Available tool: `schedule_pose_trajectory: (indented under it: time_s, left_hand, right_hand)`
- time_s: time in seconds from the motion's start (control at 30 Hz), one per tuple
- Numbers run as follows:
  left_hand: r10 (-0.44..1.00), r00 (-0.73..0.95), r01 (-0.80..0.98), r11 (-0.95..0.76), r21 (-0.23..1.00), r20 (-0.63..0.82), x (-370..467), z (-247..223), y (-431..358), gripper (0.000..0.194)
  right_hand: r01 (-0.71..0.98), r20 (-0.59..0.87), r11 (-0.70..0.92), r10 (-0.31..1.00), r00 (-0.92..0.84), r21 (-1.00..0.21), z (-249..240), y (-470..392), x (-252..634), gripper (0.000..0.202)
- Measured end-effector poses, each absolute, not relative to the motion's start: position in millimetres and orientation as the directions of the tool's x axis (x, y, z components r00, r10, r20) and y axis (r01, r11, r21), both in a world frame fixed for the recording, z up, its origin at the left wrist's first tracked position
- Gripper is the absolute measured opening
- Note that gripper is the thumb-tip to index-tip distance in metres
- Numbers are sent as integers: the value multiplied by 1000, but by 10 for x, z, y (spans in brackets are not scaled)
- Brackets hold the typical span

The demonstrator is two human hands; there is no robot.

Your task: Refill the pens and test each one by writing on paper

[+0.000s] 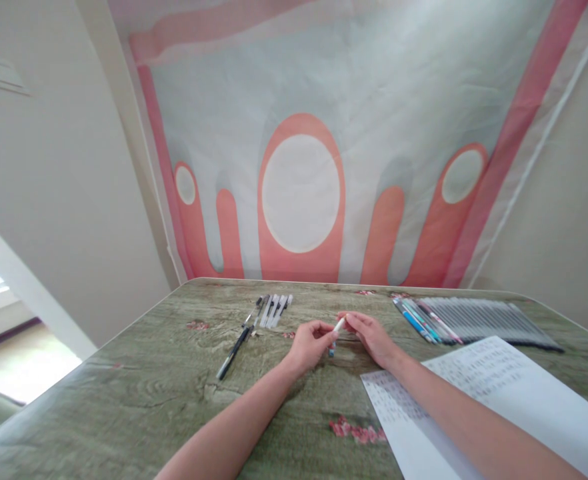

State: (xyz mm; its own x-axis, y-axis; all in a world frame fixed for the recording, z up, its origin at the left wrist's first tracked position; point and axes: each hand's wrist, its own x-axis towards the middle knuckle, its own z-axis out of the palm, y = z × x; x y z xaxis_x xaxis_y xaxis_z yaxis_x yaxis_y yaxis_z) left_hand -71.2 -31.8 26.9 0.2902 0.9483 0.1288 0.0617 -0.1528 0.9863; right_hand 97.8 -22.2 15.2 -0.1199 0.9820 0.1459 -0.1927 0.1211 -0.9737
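Note:
A short white pen-like stick (pixel 340 325) is pinched between the fingers of both hands, above the middle of the table. My left hand (pixel 307 345) grips its lower end, with closed fingers. At its upper end, the fingertips of my right hand (pixel 373 335) are closed round it. Just under the left fingers shows a small blue piece (pixel 331 349); whether it belongs to the stick I cannot tell. To the left lie a black pen (pixel 233 353) and a row of clear and white pen parts (pixel 275 311), some with black bits.
Handwritten paper sheets (pixel 504 393) lie at the right under my right forearm. Behind them is a row of grey, translucent pens or refills (pixel 489 320), with several coloured pens (pixel 427 321) at its left end. The wood-patterned table (pixel 139 400) meets a pink-and-grey printed backdrop (pixel 301 193).

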Motion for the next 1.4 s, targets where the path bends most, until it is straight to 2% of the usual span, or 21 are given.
schedule_pose_trajectory:
  time_s: [0.1, 0.3, 0.53, 0.8, 0.97, 1.2, 1.4]
  left_hand:
    - [951, 283, 41, -140, 989, 123, -718, 255, -308, 37]
    - [944, 304, 56, -150, 987, 126, -713, 227, -301, 35]
    - [942, 311, 59, -153, 986, 127, -718, 260, -316, 35]
    - [946, 204, 260, -299, 918, 251, -691, 314, -366, 25]
    - [938, 191, 301, -337, 892, 290, -718, 326, -348, 26]
    - [920, 192, 389, -391, 834, 341, -716, 376, -392, 22]
    - [909, 189, 422, -417, 805, 372, -734, 387, -388, 19]
  right_hand:
    - [-244, 159, 122, 978, -137, -962, 153, -219, 981, 40]
    - [-158, 155, 137, 982, -107, -978, 125, -208, 1003, 33]
    - [-172, 164, 142, 979, -118, -975, 155, -222, 986, 38]
    - [-158, 170, 160, 984, -54, -974, 138, -212, 970, 29]
    - [-257, 174, 132, 973, -149, -957, 217, -279, 927, 35]
    - [-157, 166, 155, 985, -54, -975, 155, -237, 947, 28]
    - [-302, 166, 109, 971, -172, -947, 219, -285, 937, 34]
